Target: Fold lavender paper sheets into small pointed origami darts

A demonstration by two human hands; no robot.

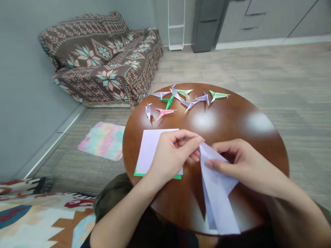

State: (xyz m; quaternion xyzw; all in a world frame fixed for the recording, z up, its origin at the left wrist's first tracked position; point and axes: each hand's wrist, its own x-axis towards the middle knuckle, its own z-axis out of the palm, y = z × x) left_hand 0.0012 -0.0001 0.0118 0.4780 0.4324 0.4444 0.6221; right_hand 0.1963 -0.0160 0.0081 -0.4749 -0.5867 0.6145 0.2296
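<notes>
A partly folded lavender origami paper [219,203] is held between both hands above the near side of the round table. My left hand [178,148] pinches its narrow upper tip between thumb and fingers. Farther right, my right hand [235,162] grips the paper's side, its thumb lying on the front face and the fingers behind. Long folded flaps hang down toward the table's near edge. Under my left wrist lies a stack of square paper [150,148], lavender on top with a green sheet showing at its border.
Several folded paper cranes in lavender, green and pink [165,112] stand along the far left of the brown table [232,120]. Beyond are a sofa under a patterned cover [108,65], a fluffy pastel mat [103,141] and grey cabinets [271,20].
</notes>
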